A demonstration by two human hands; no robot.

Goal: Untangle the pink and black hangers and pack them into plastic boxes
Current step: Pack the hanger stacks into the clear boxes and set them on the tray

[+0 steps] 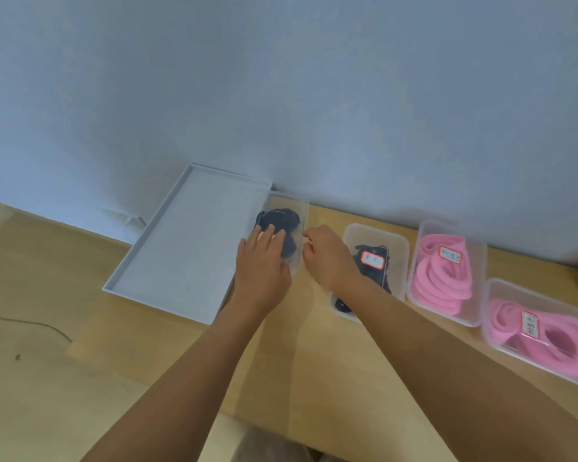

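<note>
Nearly done, I judge: 3 packed boxes [401, 251] sit alongside, my flat left hand [264, 261] presses the 4th box [300, 208] holding black hangers [280, 217], and my curled right hand [324, 258] pinches its edge.

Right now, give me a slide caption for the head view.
Left hand presses the clear box of black hangers; right hand pinches its edge.

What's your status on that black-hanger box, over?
Left hand flat on the clear box. Right hand curled at its right edge, grip unclear. Black hangers inside. White tray alongside, nothing blocking.
</note>
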